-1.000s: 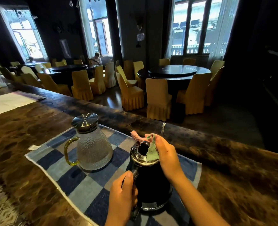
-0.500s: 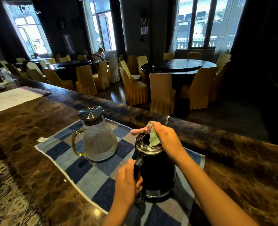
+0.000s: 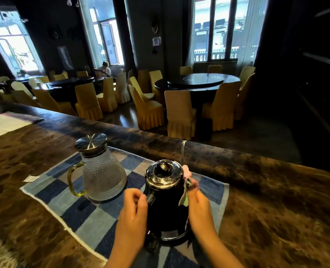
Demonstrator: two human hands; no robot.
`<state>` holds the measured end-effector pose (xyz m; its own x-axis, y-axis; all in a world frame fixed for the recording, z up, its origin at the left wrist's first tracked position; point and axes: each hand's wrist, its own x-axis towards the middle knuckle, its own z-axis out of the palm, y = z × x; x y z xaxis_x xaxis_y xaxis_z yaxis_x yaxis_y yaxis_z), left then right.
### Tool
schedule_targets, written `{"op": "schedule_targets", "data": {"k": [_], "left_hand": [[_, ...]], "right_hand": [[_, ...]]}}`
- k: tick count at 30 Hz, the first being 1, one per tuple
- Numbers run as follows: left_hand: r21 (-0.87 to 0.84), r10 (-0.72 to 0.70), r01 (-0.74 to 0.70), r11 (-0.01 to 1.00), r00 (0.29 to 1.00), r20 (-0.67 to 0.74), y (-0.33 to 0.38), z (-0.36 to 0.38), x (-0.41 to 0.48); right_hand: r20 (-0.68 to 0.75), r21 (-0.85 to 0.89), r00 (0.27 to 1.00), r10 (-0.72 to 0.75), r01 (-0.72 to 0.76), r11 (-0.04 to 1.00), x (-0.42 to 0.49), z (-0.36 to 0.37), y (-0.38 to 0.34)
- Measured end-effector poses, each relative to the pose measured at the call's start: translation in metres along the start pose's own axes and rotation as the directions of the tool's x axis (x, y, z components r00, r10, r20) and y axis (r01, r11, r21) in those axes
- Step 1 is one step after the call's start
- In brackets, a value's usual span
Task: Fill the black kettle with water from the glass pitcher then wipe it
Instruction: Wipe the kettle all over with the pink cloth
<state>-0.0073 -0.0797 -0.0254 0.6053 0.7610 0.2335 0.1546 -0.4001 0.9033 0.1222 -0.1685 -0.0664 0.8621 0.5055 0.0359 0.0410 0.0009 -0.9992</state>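
The black kettle [image 3: 166, 207] stands on the near right part of a blue checked mat [image 3: 63, 202], just right of the glass pitcher [image 3: 102, 173]. A second ago its lid [image 3: 163, 173] was up and the cloth was rubbing the open rim; now the lid is down. The left hand [image 3: 133, 215] is still at the handle [image 3: 151, 199], fingers curled round its top. The right hand [image 3: 199, 209] has dropped from the rim and pinches the pink and green cloth [image 3: 185, 194] against the kettle's right side.

The mat lies on a brown marbled counter [image 3: 276, 219], with a paper scrap [image 3: 31, 178] just off its left edge. Beyond the counter is a dim dining room. Yellow-covered chairs [image 3: 179, 113] ring dark round tables [image 3: 197, 82]. A seated person [image 3: 105, 69] is far off by tall bright windows [image 3: 216, 29].

The kettle has a glossy black body, a chrome lid beaded with droplets and a thin spout [image 3: 183, 151] rising on its far side.
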Motion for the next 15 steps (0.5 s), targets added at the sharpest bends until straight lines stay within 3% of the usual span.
{"op": "schedule_targets", "data": {"k": [2, 8, 12, 15], "left_hand": [[0.084, 0.061, -0.062, 0.995, 0.998, 0.011, 0.01, -0.003, 0.008], [0.357, 0.176, -0.246, 0.901, 0.96, 0.216, 0.035, 0.007, 0.036], [0.388, 0.227, -0.295, 0.873, 0.951, 0.211, 0.031, 0.005, 0.036], [0.395, 0.242, -0.308, 0.865, 0.947, 0.21, 0.031, 0.005, 0.036]], "right_hand": [[0.086, 0.03, 0.996, 0.03, -0.033, 0.999, 0.017, 0.003, 0.003], [0.323, 0.166, 0.928, 0.187, -0.25, 0.954, 0.074, -0.005, 0.006], [0.318, 0.01, 0.918, 0.237, -0.253, 0.967, 0.092, -0.002, 0.006], [0.324, 0.067, 0.92, 0.221, -0.255, 0.965, 0.103, 0.003, 0.002]]}}
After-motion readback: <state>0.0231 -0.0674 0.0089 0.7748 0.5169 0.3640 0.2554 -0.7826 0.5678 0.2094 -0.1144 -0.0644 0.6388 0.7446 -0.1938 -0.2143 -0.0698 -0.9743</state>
